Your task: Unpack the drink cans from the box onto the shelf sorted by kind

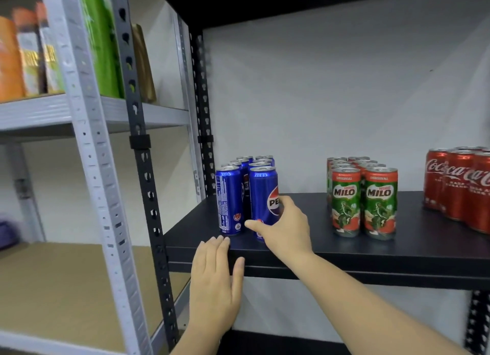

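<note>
The right hand (285,228) grips the front-right blue Pepsi can (263,198), thumb and fingers curled round its lower half; the can stands upright at the front-left of the black shelf (344,251), just beside another blue can at the head of 2 rows of Pepsi cans (248,169). The left hand (214,278) lies flat with straight fingers against the shelf's front edge, holding nothing. Further right on the same shelf stand grouped green Milo cans (363,198) and, well apart at the frame edge, red Coca-Cola cans (458,185).
</note>
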